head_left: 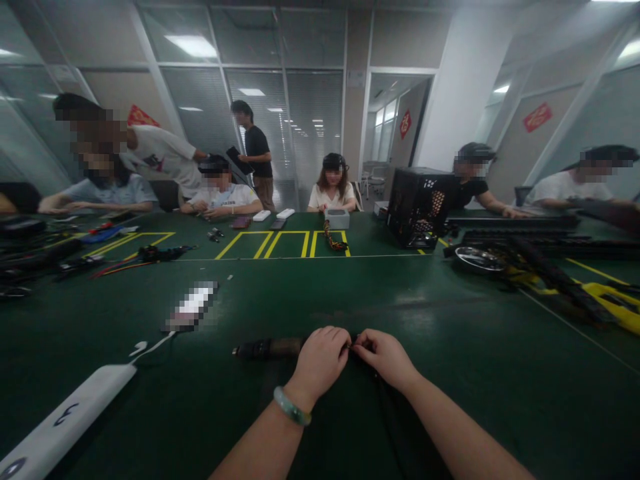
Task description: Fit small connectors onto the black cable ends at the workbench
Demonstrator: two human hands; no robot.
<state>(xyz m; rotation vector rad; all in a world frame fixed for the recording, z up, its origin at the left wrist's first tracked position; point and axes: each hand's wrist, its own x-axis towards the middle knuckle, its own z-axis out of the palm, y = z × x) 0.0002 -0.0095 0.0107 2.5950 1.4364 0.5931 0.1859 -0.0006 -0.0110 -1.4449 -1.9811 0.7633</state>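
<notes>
Sticking out leftward from under curled left hand (323, 360), grip hidden — dark cylindrical tool (273, 349); right hand (387, 360) just beside, fingertips pinching something unclear.

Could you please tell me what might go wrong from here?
The dark cylindrical item might roll if the left hand over it lifts away. The bracelet could knock against the green table. The white cable lying there might be snagged by a reach to the left.
</notes>
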